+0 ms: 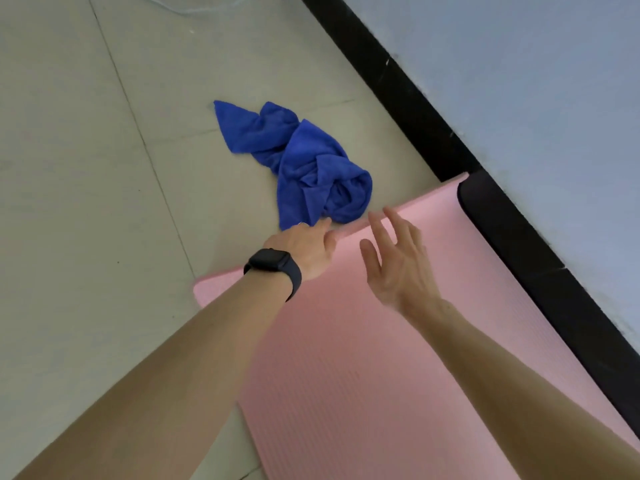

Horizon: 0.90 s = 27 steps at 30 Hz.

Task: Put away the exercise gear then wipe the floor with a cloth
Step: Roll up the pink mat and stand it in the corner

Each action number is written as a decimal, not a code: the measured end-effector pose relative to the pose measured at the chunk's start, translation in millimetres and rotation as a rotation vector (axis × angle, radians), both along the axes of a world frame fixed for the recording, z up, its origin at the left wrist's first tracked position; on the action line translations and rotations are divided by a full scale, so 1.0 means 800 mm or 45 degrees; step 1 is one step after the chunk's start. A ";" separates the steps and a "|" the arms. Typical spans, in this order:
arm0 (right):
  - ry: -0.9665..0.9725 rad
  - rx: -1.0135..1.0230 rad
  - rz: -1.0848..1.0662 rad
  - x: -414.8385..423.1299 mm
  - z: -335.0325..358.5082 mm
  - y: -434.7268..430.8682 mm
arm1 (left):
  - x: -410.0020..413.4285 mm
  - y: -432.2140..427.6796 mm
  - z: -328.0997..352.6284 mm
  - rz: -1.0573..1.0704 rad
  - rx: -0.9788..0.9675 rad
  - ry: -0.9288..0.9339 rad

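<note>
Your left hand [301, 249] at far edge of pink mat [346, 358], fingertips hidden, grip unclear. Your right hand [394, 261] open, fingers spread over mat. Blue cloth [304, 161] just beside edge.

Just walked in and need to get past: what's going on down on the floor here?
A person reaches with both arms to the far end of a pink exercise mat spread on the tiled floor beside the wall. The left hand, with a dark watch on its wrist, is at the mat's far edge; the right hand hovers open above it. The mat is not yet rolled up. A crumpled blue cloth lies just beyond the edge.
</note>
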State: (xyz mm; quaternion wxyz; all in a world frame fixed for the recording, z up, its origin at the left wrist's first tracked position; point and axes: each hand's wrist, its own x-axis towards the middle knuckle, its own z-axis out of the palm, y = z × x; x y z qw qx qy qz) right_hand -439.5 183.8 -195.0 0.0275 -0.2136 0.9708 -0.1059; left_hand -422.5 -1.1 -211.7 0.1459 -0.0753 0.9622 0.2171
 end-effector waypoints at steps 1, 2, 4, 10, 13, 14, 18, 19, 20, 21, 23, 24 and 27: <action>-0.002 0.089 0.043 -0.010 -0.004 -0.001 | 0.000 -0.002 -0.006 0.017 0.024 -0.018; -0.046 0.135 0.040 -0.016 -0.005 -0.002 | 0.002 -0.001 -0.011 0.029 0.018 -0.024; -0.170 0.053 -0.147 -0.021 -0.007 -0.005 | 0.011 0.009 -0.014 0.043 -0.034 0.022; -0.619 -0.439 -1.118 -0.056 -0.003 -0.046 | 0.032 0.050 -0.024 0.063 -0.197 0.370; -0.761 -0.762 -1.279 -0.070 -0.017 -0.048 | 0.049 0.054 -0.040 -0.030 -0.334 0.554; -0.804 -0.919 -1.306 -0.072 -0.022 -0.046 | 0.053 0.055 -0.045 -0.046 -0.357 0.602; -0.918 -1.496 -1.319 -0.070 -0.045 -0.029 | 0.054 0.051 -0.046 -0.004 -0.302 0.518; -0.942 -1.539 -1.319 -0.064 -0.051 -0.021 | 0.048 0.052 -0.042 0.013 -0.251 0.451; -0.975 -1.549 -1.313 -0.059 -0.057 -0.012 | 0.040 0.054 -0.038 0.020 -0.188 0.390; -1.005 -1.541 -1.297 -0.053 -0.062 -0.004 | 0.031 0.058 -0.038 0.022 -0.121 0.343; -0.968 -1.360 -1.202 -0.047 -0.064 0.012 | 0.015 0.067 -0.039 0.005 -0.033 0.258; -0.885 -1.131 -1.147 -0.047 -0.064 0.020 | 0.009 0.072 -0.041 -0.018 -0.039 0.234; -0.472 -0.375 -0.996 -0.045 -0.064 0.033 | 0.010 0.087 -0.054 -0.104 -0.219 0.335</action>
